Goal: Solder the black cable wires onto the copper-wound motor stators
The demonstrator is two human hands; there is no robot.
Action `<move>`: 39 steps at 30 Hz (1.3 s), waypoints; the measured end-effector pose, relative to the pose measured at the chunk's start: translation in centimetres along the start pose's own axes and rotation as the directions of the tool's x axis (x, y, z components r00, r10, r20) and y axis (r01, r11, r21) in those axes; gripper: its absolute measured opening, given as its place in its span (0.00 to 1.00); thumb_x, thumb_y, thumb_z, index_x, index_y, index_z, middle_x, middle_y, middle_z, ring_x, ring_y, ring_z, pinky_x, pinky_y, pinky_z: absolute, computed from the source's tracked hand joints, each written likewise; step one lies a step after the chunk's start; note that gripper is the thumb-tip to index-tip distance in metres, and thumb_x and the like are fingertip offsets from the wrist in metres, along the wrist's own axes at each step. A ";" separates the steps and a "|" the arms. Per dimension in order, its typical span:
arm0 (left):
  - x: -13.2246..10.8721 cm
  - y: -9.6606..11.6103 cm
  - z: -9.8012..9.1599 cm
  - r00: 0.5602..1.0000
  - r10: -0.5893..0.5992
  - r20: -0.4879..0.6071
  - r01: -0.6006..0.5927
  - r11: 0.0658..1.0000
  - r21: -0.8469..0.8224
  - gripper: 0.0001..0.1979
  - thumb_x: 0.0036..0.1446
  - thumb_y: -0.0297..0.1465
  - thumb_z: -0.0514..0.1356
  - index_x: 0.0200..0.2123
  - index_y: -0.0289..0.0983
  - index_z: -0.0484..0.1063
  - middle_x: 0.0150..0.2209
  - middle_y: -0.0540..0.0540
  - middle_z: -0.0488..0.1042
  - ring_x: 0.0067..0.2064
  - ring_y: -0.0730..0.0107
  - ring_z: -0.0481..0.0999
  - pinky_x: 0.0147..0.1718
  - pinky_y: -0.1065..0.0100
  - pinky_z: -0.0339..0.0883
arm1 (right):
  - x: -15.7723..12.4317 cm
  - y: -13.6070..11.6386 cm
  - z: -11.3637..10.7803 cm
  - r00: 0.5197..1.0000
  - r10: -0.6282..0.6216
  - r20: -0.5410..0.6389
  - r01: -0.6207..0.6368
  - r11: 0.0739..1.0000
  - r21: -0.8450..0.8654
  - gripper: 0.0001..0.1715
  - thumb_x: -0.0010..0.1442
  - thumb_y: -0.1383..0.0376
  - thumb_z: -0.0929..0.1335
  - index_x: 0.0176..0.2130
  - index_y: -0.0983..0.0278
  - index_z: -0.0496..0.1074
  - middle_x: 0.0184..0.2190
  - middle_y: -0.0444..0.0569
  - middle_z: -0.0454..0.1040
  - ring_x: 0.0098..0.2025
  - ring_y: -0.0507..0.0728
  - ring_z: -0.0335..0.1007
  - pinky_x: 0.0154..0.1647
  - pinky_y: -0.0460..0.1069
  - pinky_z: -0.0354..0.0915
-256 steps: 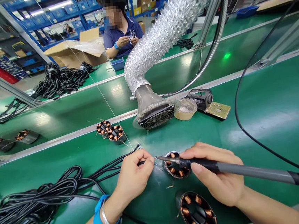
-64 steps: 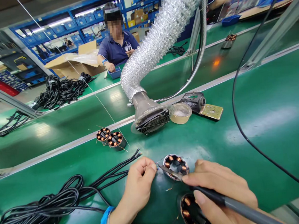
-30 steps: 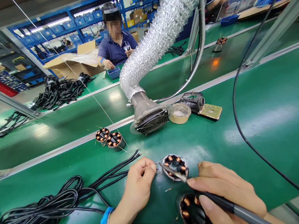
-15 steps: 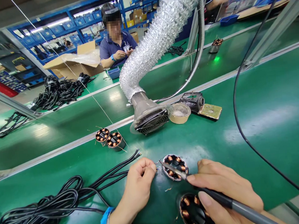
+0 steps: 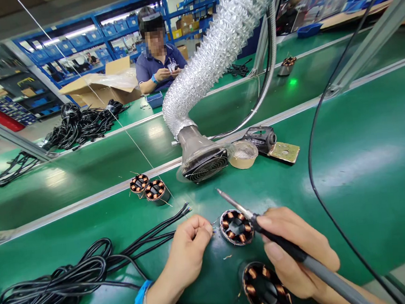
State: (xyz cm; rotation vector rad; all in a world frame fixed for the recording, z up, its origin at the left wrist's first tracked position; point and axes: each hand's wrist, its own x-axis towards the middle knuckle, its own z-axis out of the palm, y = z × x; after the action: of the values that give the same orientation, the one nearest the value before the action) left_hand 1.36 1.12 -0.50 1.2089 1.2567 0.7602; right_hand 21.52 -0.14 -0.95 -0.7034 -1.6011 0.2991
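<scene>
My right hand (image 5: pixel 296 252) grips a soldering iron (image 5: pixel 266 229) like a pen, its tip raised above and behind a small copper-wound stator (image 5: pixel 236 226) on the green bench. My left hand (image 5: pixel 190 250) is pinched shut on a thin black cable end just left of that stator. A second, larger stator (image 5: pixel 266 290) lies below it, close to my right hand. The cable's coloured leads show at the bottom edge.
A silver fume-extraction hose with a fan mouth (image 5: pixel 203 159) stands behind, beside a tub of flux (image 5: pixel 243 154) and an iron stand (image 5: pixel 265 139). Two more stators (image 5: pixel 149 187) sit at left. Black cables (image 5: pixel 51 288) are piled at lower left. A co-worker (image 5: pixel 158 56) sits across the conveyor.
My right hand has lifted the soldering iron's tip up and away from the small stator. My left hand stays pinched in place. A part on the far conveyor has drifted left.
</scene>
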 end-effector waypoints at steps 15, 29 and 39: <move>-0.6 0.3 -1.4 0.943 0.032 0.331 -0.055 0.997 0.063 0.22 0.62 0.51 0.53 0.30 0.37 0.60 0.26 0.55 0.52 0.28 0.73 0.50 0.26 0.70 0.47 | 0.7 1.5 2.6 0.952 -0.110 0.286 0.095 0.993 0.066 0.15 0.61 0.77 0.65 0.44 0.61 0.70 0.33 0.48 0.79 0.32 0.53 0.77 0.34 0.46 0.73; -0.3 0.6 -1.3 0.947 -0.026 0.321 0.029 1.000 -0.005 0.21 0.60 0.50 0.56 0.30 0.37 0.63 0.23 0.56 0.55 0.25 0.76 0.50 0.23 0.72 0.45 | 0.2 0.7 2.9 0.955 -0.094 0.282 0.115 0.991 -0.061 0.16 0.59 0.77 0.65 0.45 0.63 0.70 0.30 0.46 0.75 0.28 0.51 0.72 0.29 0.45 0.68; -0.1 0.1 -0.4 0.959 -0.156 0.235 0.225 0.927 -0.300 0.24 0.50 0.50 0.65 0.25 0.39 0.58 0.15 0.63 0.45 0.17 0.83 0.38 0.16 0.73 0.31 | -0.2 0.6 1.4 0.936 0.054 0.347 -0.069 0.997 0.030 0.15 0.55 0.68 0.71 0.43 0.62 0.67 0.30 0.46 0.75 0.29 0.54 0.70 0.32 0.49 0.70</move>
State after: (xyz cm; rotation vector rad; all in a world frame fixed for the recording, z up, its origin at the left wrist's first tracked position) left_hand 0.95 1.15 -0.31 0.8578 1.0129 0.6483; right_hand 20.39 0.52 -1.70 -0.6961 -1.9027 0.5249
